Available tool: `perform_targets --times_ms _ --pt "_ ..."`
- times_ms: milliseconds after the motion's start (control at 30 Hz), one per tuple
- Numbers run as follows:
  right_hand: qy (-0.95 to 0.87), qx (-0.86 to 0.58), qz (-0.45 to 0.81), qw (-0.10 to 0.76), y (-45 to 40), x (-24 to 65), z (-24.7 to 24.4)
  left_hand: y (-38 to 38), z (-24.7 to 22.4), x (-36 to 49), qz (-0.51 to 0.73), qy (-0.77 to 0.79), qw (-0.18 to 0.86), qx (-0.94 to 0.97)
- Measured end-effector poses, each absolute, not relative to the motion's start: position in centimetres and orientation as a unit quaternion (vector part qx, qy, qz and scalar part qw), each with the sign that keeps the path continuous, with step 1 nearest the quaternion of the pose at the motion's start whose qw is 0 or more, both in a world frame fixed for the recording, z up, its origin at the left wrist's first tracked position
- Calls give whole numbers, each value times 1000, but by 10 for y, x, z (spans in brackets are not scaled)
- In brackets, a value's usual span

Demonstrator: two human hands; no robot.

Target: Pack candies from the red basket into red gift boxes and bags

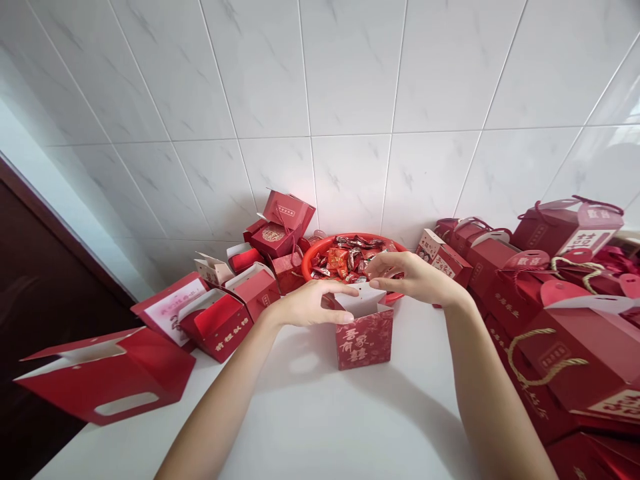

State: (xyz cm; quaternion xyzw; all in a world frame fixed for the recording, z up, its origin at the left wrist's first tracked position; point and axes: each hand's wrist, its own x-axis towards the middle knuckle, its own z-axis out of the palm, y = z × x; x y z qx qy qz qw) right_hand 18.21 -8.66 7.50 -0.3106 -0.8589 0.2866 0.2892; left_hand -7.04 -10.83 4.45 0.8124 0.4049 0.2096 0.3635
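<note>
A small red paper gift box (366,341) with pale Chinese lettering stands upright on the white table, its top open and its pale inside showing. My left hand (313,305) is around its upper left edge, the thumb at the front rim and a finger by the rear flap; its other fingertips are hidden. Above the box's back right, my right hand (406,275) is bent with thumb and fingers apart, the thumb close to the rear flap. I see nothing between those fingers. Just behind is a red plastic basin (308,261) filled with wrapped candies (339,261).
Several red gift boxes (223,330) stand at the left, with an open red bag-shaped box (165,373) nearest me. More boxes with rope handles (590,347) are piled along the right. A tiled wall (350,173) rises behind the white table (310,427).
</note>
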Motion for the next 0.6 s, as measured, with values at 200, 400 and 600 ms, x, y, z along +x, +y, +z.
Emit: perform_targets --times_ms 200,400,600 --pt "-858 -345 281 258 -81 191 71 -105 43 -73 189 392 380 816" --pt "-857 -352 306 219 -78 194 72 -100 32 -69 238 408 326 819" --pt "-858 -358 293 223 -73 195 69 -96 30 -64 370 427 293 771"
